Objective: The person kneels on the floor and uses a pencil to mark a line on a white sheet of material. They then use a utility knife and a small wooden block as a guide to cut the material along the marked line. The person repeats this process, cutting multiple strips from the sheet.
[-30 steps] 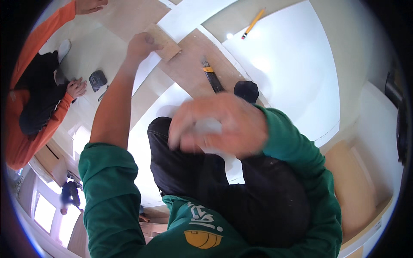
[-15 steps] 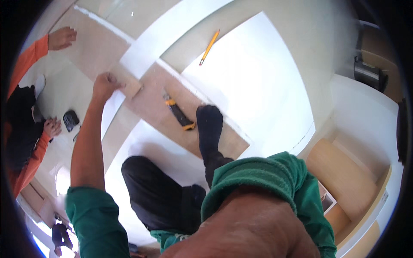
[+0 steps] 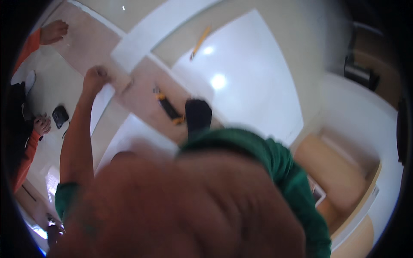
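Observation:
My left hand (image 3: 95, 78) reaches forward, fingers curled on a small light-brown board piece (image 3: 123, 84) lying on brown boards (image 3: 137, 105). My right hand (image 3: 189, 206) is raised very close to the camera, blurred, with its fingers hidden or smeared. A black-and-yellow utility knife (image 3: 170, 107) lies on the boards beside my dark-socked foot (image 3: 198, 114). An orange pencil (image 3: 200, 42) rests at the edge of a white panel (image 3: 258, 81). A white strip (image 3: 155, 26) runs across the back, and another white sheet (image 3: 129, 133) lies below the boards.
At left, a person in orange sleeves sits with one hand (image 3: 53, 32) near the boards, the other (image 3: 41, 124) beside a dark compact object (image 3: 60, 116). A curved wooden piece of furniture (image 3: 331, 167) and white panel stand at right, a dark object (image 3: 360, 73) behind.
My right hand has risen from over my lap toward the camera, covering much of the lower view. The view has shifted. My left hand stays on the board piece.

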